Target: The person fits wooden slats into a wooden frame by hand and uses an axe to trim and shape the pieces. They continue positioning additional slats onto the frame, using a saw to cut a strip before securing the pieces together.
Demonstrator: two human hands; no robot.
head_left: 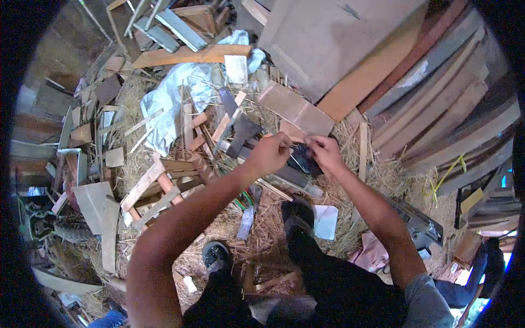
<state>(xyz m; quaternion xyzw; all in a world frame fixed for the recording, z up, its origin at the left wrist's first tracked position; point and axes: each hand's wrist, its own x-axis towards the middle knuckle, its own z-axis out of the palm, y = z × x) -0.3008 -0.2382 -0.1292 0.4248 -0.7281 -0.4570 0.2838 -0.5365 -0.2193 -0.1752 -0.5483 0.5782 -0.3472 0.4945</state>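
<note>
The left hand [272, 154] and right hand [326, 153] nearly meet, fingers curled inward; I cannot tell whether either clamps anything, as whatever lies between the fingertips is too small to make out. A reddish-brown wood piece [292, 131] sits just beyond at 12 o'clock, a dark bundle [310, 164] at 6. Such close fingerwork would likely go best with steady forearms and light, matched pressure. Farther out, pale sheeting [158, 106] lies at 10 o'clock, a wooden frame [143, 184] at 8.

Soft, diffuse light lay over the straw [268, 225], leaving mostly faint shadows, while glare burned out white at the lower right edge. Wide-angle distortion bowed the planks [451, 117], black vignetting ringed the view, grain speckled the dim margins, and fine detail blurred.
</note>
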